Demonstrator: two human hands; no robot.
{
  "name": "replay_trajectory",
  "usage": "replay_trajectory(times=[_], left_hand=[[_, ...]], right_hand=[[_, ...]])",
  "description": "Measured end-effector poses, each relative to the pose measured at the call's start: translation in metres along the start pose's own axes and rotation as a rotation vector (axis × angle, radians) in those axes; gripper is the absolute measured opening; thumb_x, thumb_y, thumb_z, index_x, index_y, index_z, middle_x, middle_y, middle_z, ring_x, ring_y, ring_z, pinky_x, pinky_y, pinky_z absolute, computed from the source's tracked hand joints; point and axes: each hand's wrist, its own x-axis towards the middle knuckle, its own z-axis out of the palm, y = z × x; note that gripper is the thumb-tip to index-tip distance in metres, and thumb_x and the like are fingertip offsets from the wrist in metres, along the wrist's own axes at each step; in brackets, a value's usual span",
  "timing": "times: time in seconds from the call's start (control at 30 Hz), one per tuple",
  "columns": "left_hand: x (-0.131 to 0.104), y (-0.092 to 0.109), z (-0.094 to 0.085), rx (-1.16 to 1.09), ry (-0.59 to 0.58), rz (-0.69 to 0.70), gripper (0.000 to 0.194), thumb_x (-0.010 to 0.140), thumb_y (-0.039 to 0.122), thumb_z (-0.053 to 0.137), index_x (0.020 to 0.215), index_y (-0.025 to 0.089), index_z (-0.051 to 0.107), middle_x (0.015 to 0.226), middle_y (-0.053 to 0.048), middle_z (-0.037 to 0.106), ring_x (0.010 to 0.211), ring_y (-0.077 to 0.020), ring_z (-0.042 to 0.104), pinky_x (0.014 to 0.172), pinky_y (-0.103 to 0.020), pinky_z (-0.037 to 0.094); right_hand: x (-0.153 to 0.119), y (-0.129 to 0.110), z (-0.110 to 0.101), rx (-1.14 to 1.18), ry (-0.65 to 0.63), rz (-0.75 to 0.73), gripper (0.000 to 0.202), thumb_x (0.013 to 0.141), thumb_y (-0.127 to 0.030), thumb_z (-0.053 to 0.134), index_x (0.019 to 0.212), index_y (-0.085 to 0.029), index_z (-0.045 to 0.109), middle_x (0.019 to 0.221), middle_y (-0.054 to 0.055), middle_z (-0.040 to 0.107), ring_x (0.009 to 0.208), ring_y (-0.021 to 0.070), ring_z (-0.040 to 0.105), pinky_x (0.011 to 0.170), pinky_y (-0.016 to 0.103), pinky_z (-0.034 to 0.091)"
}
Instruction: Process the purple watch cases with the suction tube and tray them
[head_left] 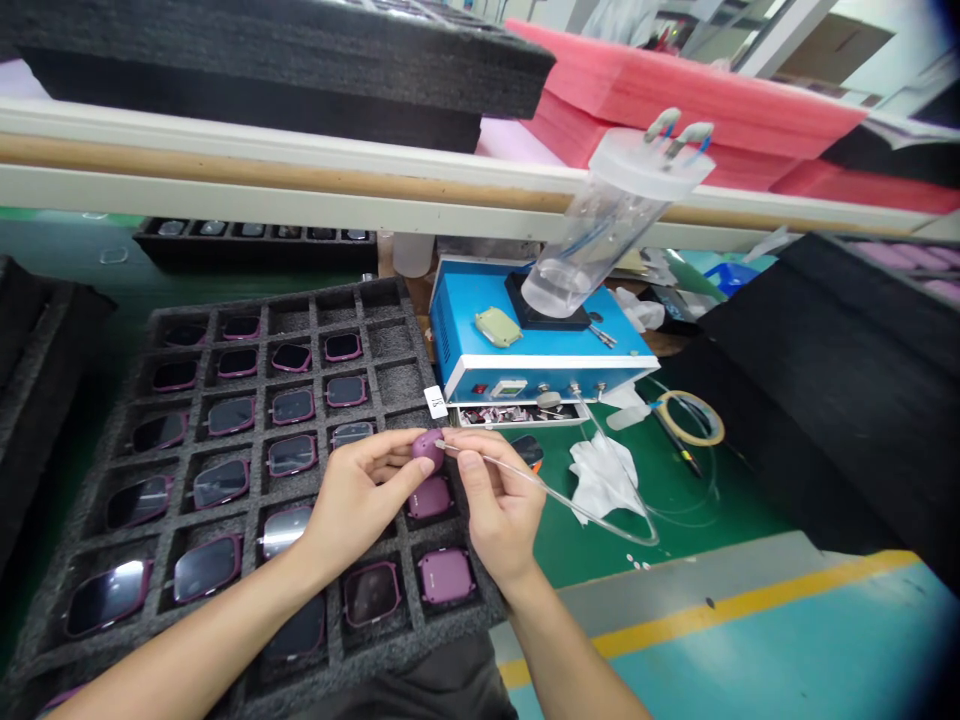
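Note:
My left hand (367, 490) pinches a small purple watch case (427, 450) between thumb and fingers. Closed around the end of a clear thin tube (555, 490), my right hand (499, 490) holds its tip against the case. Both hands are over the right side of a dark foam tray (169, 370), whose compartments hold several purple-framed watch pieces. Two purple cases, one (430, 497) just below the hands and another (446, 576) nearer me, lie back side up. The tube curves back toward a blue machine (465, 300).
On the machine stand a clear cylinder (592, 240) and a pale green case (497, 327). A small drawer (585, 412) of purple bits sits beneath. White tissue (604, 475) and a yellow ring (694, 415) lie to the right. A shelf edge (300, 195) crosses behind; black foam (840, 370) stands right.

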Motion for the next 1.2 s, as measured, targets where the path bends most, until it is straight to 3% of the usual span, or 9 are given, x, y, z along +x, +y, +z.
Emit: replay_trajectory(times=[0.2,0.37,0.57,0.67,0.77,0.87,0.97,1.07,1.2], left_hand=[[-0.001,0.000,-0.001,0.082,-0.001,0.047,0.035,0.081,0.036,0.085,0.109,0.014,0.085,0.101,-0.010,0.086,0.085,-0.0247,0.082,0.079,-0.033,0.067],[0.014,0.015,-0.011,0.503,0.034,0.280,0.037,0.098,0.032,0.064,0.127,0.013,0.079,0.127,-0.014,0.081,0.111,-0.0283,0.078,0.098,-0.039,0.062],[0.042,0.035,-0.006,1.066,-0.343,0.225,0.043,0.102,0.012,0.048,0.137,0.017,0.073,0.135,-0.013,0.078,0.125,-0.0298,0.073,0.109,-0.043,0.055],[0.019,0.047,-0.006,1.243,-0.265,0.283,0.040,0.101,0.013,0.054,0.138,0.014,0.071,0.134,-0.019,0.075,0.123,-0.0338,0.072,0.104,-0.046,0.056],[-0.038,0.050,-0.009,1.380,-0.273,0.384,0.022,0.101,0.017,0.059,0.112,0.012,0.077,0.113,-0.018,0.079,0.107,-0.0332,0.075,0.095,-0.046,0.059],[-0.100,0.039,-0.010,1.428,-0.446,0.404,0.016,0.098,0.010,0.060,0.095,0.014,0.075,0.092,-0.012,0.079,0.088,-0.0268,0.076,0.081,-0.037,0.061],[-0.131,0.026,-0.015,1.454,-0.406,0.381,0.028,0.095,0.003,0.057,0.116,0.012,0.073,0.116,-0.018,0.080,0.104,-0.0283,0.077,0.088,-0.038,0.062],[-0.121,0.031,-0.025,1.258,-0.371,0.356,0.033,0.098,0.005,0.053,0.123,0.015,0.073,0.113,-0.014,0.082,0.097,-0.0250,0.079,0.085,-0.036,0.064],[-0.070,0.051,-0.030,0.788,-0.151,0.296,0.029,0.102,0.019,0.058,0.126,0.018,0.074,0.119,-0.011,0.083,0.107,-0.0249,0.079,0.095,-0.038,0.063]], right_hand=[[0.003,-0.001,0.000,-0.008,0.005,-0.039,0.016,0.102,-0.024,0.063,0.104,-0.024,0.079,0.102,0.007,0.080,0.098,0.0196,0.077,0.087,0.034,0.065],[-0.001,0.002,-0.001,0.044,0.143,-0.040,0.015,0.102,-0.026,0.065,0.104,-0.024,0.080,0.102,0.006,0.079,0.096,0.0200,0.076,0.087,0.036,0.066],[-0.004,0.001,-0.001,0.073,0.198,0.016,0.014,0.098,-0.031,0.070,0.097,-0.021,0.080,0.095,0.005,0.078,0.084,0.0176,0.077,0.075,0.032,0.067],[-0.005,-0.003,-0.001,0.068,0.216,0.046,0.018,0.097,-0.035,0.071,0.094,-0.019,0.079,0.091,0.005,0.077,0.078,0.0166,0.077,0.071,0.031,0.069],[-0.007,-0.006,-0.002,0.059,0.206,0.062,0.019,0.097,-0.035,0.071,0.094,-0.018,0.079,0.090,0.004,0.077,0.077,0.0165,0.078,0.071,0.031,0.069],[-0.008,-0.007,-0.003,0.058,0.175,0.057,0.016,0.096,-0.034,0.073,0.094,-0.019,0.080,0.090,0.004,0.078,0.077,0.0160,0.078,0.071,0.030,0.069],[-0.009,-0.008,-0.002,0.062,0.150,0.045,0.015,0.096,-0.033,0.073,0.094,-0.019,0.080,0.090,0.004,0.078,0.076,0.0155,0.078,0.071,0.030,0.070],[-0.009,-0.009,-0.001,0.087,0.171,0.042,0.014,0.097,-0.032,0.072,0.097,-0.020,0.080,0.089,0.003,0.078,0.075,0.0151,0.078,0.071,0.031,0.071],[-0.009,-0.009,-0.001,0.086,0.175,-0.012,0.013,0.100,-0.030,0.069,0.103,-0.022,0.079,0.092,0.003,0.079,0.078,0.0153,0.079,0.074,0.031,0.071]])
